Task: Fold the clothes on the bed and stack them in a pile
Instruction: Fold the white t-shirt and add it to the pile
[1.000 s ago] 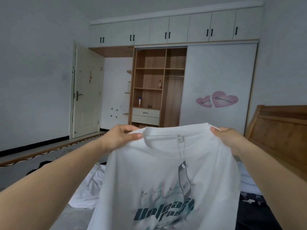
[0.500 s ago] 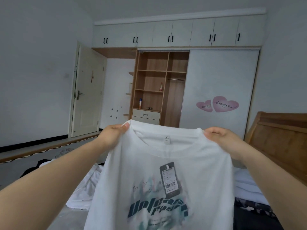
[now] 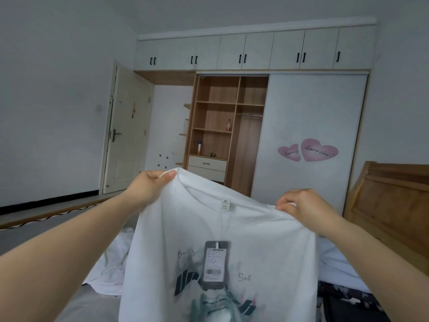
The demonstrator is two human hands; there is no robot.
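Up front, mid-air: white T-shirt (image 3: 222, 256) hangs off both hands at chest height, above the bed (image 3: 76, 305), not lying on it yet.
Shirt details: neck label reads 2XL, and a hang tag (image 3: 214, 263) dangles on a string over the dark print, so it's basically brand new.
Left grip: left hand (image 3: 148, 189) pinches the shoulder seam, thumb on the near side and fingers curled behind the cloth, riding a bit higher than the other side.
Right grip: right hand (image 3: 304, 205) has its fingers bunched on the other shoulder, nipping the fabric at the top edge.
Step, my guess: shaking it out and squaring it up, folding proper not started.
Next move, as I read it: get the shoulders level, lay it flat on the bed, tuck the tag in so it won't lump up, then fold the sleeves in.
Still waiting: another white garment (image 3: 111, 270) lies crumpled on the bed behind the shirt, plus dark patterned cloth (image 3: 348, 300) lower right.
Pile: can't see any folded stack anywhere.
Further back: wooden headboard (image 3: 392, 205) on the right, open wardrobe (image 3: 222, 126) across the room.
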